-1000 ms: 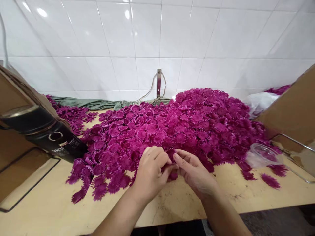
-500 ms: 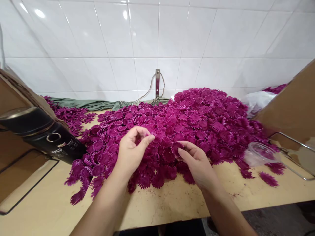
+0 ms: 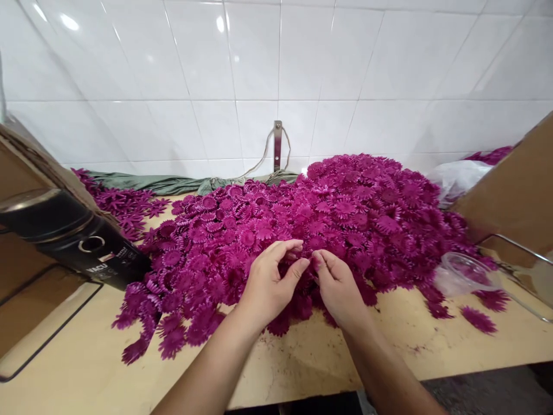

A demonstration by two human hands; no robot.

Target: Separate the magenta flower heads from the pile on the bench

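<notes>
One black bottle (image 3: 108, 253) stands at our far left beside the cardboard (image 3: 11, 167), probably set aside to leave us hand room. Next comes the heap of magenta flower pieces (image 3: 268, 225), piled between us and the wall, likely so that pieces lie within reach. At its front edge, our left hand (image 3: 270, 282) is open, fingers curled and thumb apart. Our right hand (image 3: 341, 294) has thumb and forefinger drawn together; we cannot tell whether a piece is between them. We seem to hold both close for fine fingertip work. Farther right, a clear tub (image 3: 469, 274) sits against the heap's edge.

Compared with half a second ago, our left hand has come in towards the right, and the flower disc our right fingers held no longer shows plainly.
</notes>
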